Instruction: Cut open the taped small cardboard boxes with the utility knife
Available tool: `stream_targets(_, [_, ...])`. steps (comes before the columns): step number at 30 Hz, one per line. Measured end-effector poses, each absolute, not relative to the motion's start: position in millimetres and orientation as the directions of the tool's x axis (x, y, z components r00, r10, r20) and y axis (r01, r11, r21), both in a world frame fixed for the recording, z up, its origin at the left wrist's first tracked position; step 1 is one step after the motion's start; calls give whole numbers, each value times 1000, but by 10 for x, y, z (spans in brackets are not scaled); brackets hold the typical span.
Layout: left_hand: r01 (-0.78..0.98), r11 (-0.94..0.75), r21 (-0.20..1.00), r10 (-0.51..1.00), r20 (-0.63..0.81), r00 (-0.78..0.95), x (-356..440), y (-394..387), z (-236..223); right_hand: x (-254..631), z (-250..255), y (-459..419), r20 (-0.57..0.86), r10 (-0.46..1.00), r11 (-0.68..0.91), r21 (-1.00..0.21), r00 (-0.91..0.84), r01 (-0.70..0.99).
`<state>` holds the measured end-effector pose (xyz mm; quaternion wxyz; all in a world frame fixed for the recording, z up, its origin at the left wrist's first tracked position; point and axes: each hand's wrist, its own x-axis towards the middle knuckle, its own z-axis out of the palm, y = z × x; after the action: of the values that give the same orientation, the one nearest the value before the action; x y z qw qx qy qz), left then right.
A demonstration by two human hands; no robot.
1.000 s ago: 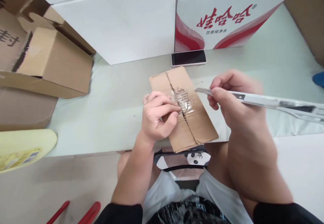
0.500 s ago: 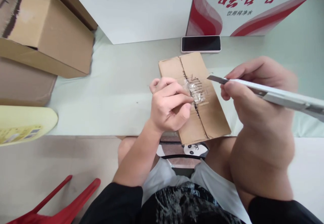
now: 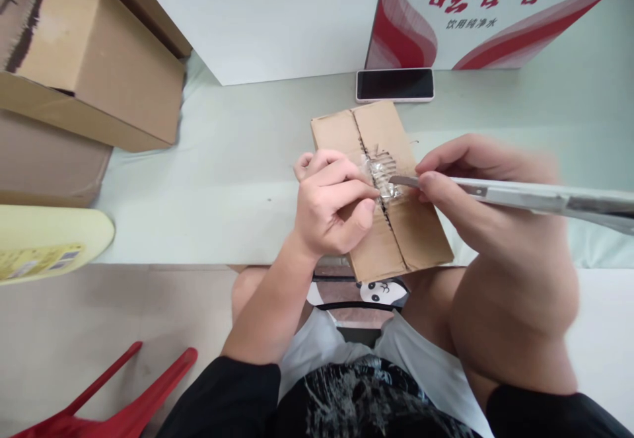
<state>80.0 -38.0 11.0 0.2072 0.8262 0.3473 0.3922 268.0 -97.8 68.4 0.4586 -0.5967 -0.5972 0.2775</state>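
A small flat cardboard box (image 3: 419, 233) lies at the table's front edge, its end sticking out a little past it. Crumpled clear tape (image 3: 384, 172) covers the middle of its seam, over dark scored lines. My left hand (image 3: 334, 203) rests on the box's left side with fingers curled, fingertips at the edge of the tape. In my right hand (image 3: 475, 193) is a utility knife (image 3: 525, 195), closed between thumb and fingers, blade out. Its tip is over the tape; whether it touches cannot be seen.
Behind the box lies a phone (image 3: 395, 85), in front of a red and white carton (image 3: 465, 41). A large white box (image 3: 287, 22) stands beside that. Brown cartons (image 3: 129, 88) and a yellow container (image 3: 54, 240) are at left, a red stool (image 3: 148, 392) below.
The view has shifted, so things sit higher and further right. My right hand has brought the knife blade left, from beside the box onto the tape. My left hand stays on the box.
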Motion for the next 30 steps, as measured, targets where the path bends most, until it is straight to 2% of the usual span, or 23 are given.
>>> stream_targets(6, [328,-705,629,708,599,374,836,-394,105,2596,710,-982,234,965,150,-866,122,477])
stream_targets(15, [287,-745,602,666,648,368,845,-369,57,2488,587,-913,312,941,154,-742,133,652])
stream_targets(21, [282,-749,599,662,659,357,840,-372,56,2434,620,-932,315,932,134,-761,182,635])
stream_targets(30, [274,-768,579,639,661,393,819,-368,41,2498,570,-791,220,971,115,-770,92,628])
